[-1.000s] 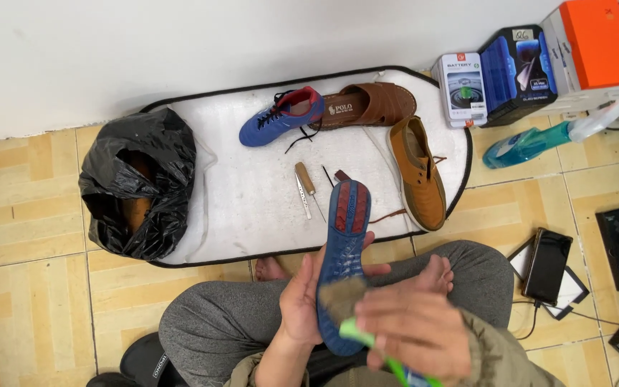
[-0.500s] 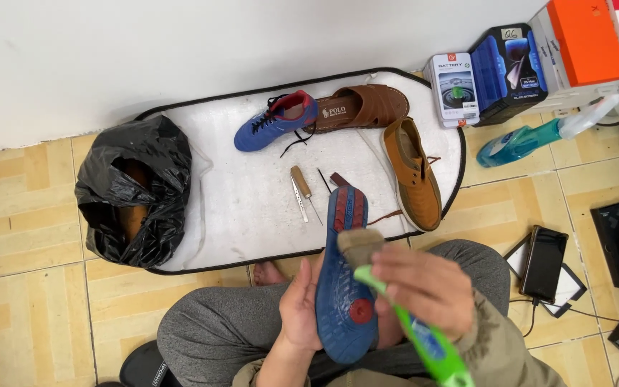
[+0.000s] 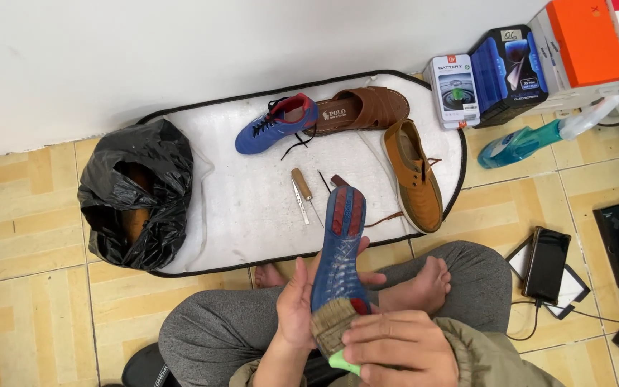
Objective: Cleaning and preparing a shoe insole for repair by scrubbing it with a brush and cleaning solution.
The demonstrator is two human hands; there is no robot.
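While I am sitting cross-legged on the tiled floor (image 3: pixel 23 315), my left hand (image 3: pixel 296 304) is gripping the blue shoe (image 3: pixel 339 251) by its side, sole up and toe pointing away from me, above my lap. My right hand (image 3: pixel 395 347) is clenching its grip around a green-handled brush (image 3: pixel 332 328), whose bristles are pressing on the heel end of the sole. Ahead, a white mat (image 3: pixel 238 208) is carrying the matching blue shoe (image 3: pixel 275 123), a brown sandal (image 3: pixel 360 111), a tan lace-up shoe (image 3: pixel 413 175) and a wooden-handled awl (image 3: pixel 301 192). At the mat's left end, a black plastic bag (image 3: pixel 134 193) is gaping open, showing something brown inside that I cannot make out.
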